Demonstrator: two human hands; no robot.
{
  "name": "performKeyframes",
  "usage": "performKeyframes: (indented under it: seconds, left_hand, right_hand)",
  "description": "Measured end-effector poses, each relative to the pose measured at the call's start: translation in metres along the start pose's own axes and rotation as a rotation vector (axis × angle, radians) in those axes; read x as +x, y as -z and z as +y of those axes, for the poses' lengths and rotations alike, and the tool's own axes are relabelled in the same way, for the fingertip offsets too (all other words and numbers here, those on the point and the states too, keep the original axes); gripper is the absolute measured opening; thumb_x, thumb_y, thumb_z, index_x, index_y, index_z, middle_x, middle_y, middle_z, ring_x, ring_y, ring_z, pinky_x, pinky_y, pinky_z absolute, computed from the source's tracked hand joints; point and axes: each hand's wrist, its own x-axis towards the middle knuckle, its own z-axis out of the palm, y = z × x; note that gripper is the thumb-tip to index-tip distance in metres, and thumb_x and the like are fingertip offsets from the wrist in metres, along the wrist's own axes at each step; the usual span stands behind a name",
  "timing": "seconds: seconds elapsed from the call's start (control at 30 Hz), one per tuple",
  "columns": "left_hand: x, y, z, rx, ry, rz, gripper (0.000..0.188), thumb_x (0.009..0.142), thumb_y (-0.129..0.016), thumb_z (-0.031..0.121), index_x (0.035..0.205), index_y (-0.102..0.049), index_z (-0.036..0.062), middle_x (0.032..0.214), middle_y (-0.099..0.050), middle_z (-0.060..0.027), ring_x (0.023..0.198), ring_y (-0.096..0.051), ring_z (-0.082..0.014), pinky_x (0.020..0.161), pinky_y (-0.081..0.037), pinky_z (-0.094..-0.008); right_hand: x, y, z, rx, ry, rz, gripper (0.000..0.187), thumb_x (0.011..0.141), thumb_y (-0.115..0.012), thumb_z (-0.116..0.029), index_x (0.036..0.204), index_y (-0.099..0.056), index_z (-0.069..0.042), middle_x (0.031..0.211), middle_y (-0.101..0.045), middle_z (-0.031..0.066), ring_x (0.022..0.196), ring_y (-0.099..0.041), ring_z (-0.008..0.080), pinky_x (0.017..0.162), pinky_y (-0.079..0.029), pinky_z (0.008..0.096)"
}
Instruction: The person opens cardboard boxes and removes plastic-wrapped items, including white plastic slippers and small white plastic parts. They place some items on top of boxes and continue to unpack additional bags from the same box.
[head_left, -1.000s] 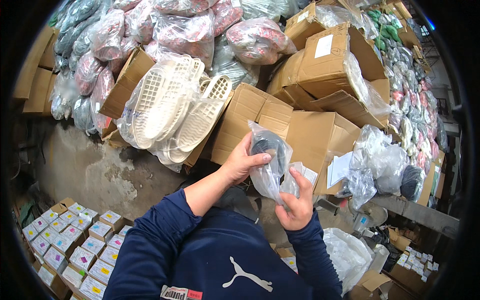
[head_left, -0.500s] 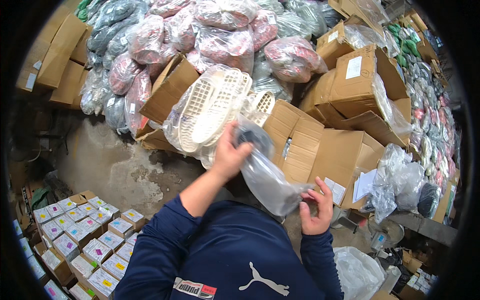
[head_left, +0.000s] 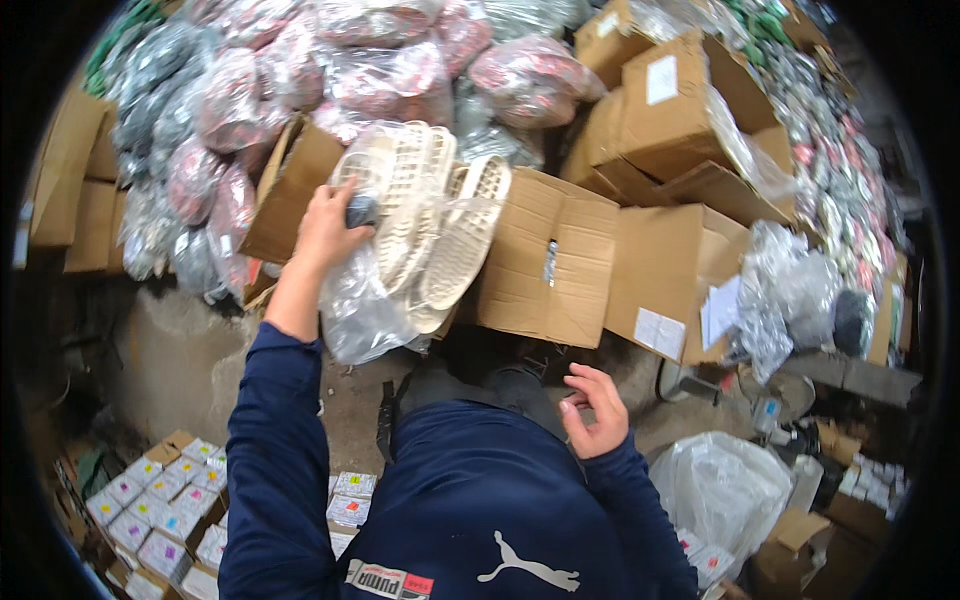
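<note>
My left hand [head_left: 330, 232] reaches over the left side of an opened cardboard box, closed on a dark rounded thing [head_left: 361, 210] whose kind I cannot make out. Beside and below it are cream shoe soles [head_left: 465, 235] with a grid of hollows, standing on edge in the box. Clear plastic film [head_left: 365, 315] covers some soles and hangs over the near side; whether it is joined to the dark thing I cannot tell. My right hand [head_left: 598, 408] hovers in front of my body, empty, its fingers apart and slightly bent.
The box's brown flap [head_left: 550, 255] spreads right of the soles, with another open carton [head_left: 675, 280] beyond. Plastic-bagged goods [head_left: 385, 80] are heaped behind. Small labelled boxes [head_left: 160, 510] stand at the lower left, a clear plastic sack [head_left: 720, 485] at the lower right.
My left hand has moved left across the soles with the dark thing. My right hand has left the clear bag and drawn back slightly. The soles now lean right.
</note>
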Motion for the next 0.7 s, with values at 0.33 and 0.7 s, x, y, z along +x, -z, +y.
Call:
performKeyframes:
  seconds: [0.33,0.7]
  left_hand:
    - [-0.027,0.028,0.047,-0.11,-0.167,0.322,0.058,0.087,-0.069,0.019,0.136,-0.049,-0.0022,0.135,-0.051,-0.0207,0.126,-0.05,-0.0343,0.106,-0.038,-0.0405]
    - [-0.168,-0.152,0.198,-0.272,-0.337,-0.857,0.042,0.085,-0.07,0.034,0.113,-0.066,0.0039,0.11,-0.065,-0.0128,0.093,-0.067,-0.0306,0.081,-0.055,-0.0386]
  right_hand:
    - [0.035,-0.042,0.252,0.398,-0.681,-0.005,0.025,0.086,-0.07,-0.011,0.106,-0.063,0.002,0.086,-0.07,0.0095,0.08,-0.066,0.0136,0.074,-0.052,0.027]
    - [0.239,-0.174,0.405,0.429,-0.739,-0.188,0.077,0.078,-0.075,-0.043,0.133,-0.048,0.003,0.131,-0.054,0.0278,0.119,-0.055,0.0355,0.102,-0.043,0.0391]
